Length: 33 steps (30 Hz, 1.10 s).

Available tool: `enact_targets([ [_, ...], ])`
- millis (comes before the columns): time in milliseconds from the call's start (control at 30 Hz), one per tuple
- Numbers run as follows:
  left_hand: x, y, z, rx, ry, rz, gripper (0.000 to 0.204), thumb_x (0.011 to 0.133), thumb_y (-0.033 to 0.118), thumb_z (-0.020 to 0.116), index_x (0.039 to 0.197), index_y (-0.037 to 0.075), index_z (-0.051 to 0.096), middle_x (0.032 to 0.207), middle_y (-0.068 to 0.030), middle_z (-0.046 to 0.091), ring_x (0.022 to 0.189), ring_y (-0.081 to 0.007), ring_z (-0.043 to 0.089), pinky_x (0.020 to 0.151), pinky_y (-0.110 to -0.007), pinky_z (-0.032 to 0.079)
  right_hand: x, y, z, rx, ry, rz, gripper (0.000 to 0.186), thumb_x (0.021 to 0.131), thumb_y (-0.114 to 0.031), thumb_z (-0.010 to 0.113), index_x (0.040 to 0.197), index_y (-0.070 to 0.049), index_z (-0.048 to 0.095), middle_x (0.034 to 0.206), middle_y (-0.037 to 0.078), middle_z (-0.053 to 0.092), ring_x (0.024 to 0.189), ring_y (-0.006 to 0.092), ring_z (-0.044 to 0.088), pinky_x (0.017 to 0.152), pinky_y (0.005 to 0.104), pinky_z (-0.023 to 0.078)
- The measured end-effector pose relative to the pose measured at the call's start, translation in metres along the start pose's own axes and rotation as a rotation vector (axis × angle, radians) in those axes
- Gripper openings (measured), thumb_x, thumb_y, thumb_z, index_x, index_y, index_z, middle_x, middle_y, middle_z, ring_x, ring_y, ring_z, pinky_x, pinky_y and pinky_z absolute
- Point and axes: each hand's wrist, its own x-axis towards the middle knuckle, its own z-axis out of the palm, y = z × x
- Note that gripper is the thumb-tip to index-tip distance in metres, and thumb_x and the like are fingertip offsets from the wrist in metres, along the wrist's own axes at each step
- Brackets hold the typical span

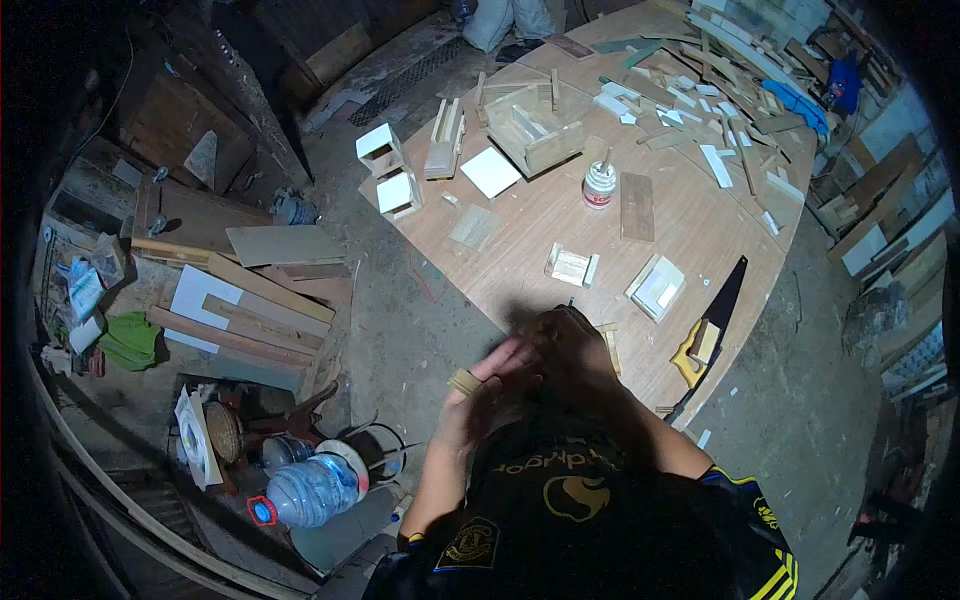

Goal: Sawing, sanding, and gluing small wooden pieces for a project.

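Note:
My left hand is raised at the table's near edge, curled, with a small tan piece, apparently wood, in it. My right hand is closed beside it, in shadow, round something I cannot make out. Just beyond my hands are a small wooden assembly and a white-topped block. A short wooden piece shows partly behind my right hand. A handsaw with a yellow handle lies to the right. Farther back stand a glue bottle and a flat board.
The table bears an open wooden box, white boxes and several scraps at the back. Boards lean at the left, above a water jug near a stool. More boards stand along the right wall.

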Motion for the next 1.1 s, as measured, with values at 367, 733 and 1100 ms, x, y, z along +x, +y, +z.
enact_targets([
  [367, -0.001, -0.005, -0.012, 0.043, 0.353, 0.305, 0.046, 0.096, 0.017, 0.055, 0.136, -0.003, 0.043, 0.128, -0.0207, 0.056, 0.122, -0.0393, 0.052, 0.101, -0.053, 0.044, -0.004, -0.007, -0.006, 0.290, -0.064, 0.377, 0.021, 0.095, -0.019, 0.051, 0.107, -0.002, 0.052, 0.087, 0.017, 0.058, 0.080, 0.0304, 0.059, 0.073, 0.0397, 0.046],
  [733, -0.002, 0.017, -0.014, -0.057, 0.373, 0.460, 0.046, 0.097, 0.017, 0.053, 0.134, -0.007, 0.040, 0.120, -0.0243, 0.060, 0.116, -0.0418, 0.056, 0.097, -0.054, 0.048, -0.011, -0.004, -0.002, 0.441, -0.170, 0.393, 0.025, 0.096, -0.027, 0.055, 0.092, -0.003, 0.059, 0.074, 0.009, 0.058, 0.068, 0.0243, 0.059, 0.063, 0.0356, 0.047],
  [1100, -0.015, 0.022, -0.038, -0.038, 0.344, 0.480, 0.047, 0.098, 0.023, 0.051, 0.138, -0.001, 0.041, 0.127, -0.0189, 0.057, 0.121, -0.0396, 0.052, 0.100, -0.054, 0.044, 0.026, -0.040, -0.020, 1.407, -0.184, 0.901, 0.039, 0.100, -0.029, 0.051, 0.124, 0.000, 0.057, 0.104, 0.010, 0.065, 0.093, 0.0167, 0.061, 0.078, 0.0310, 0.047],
])
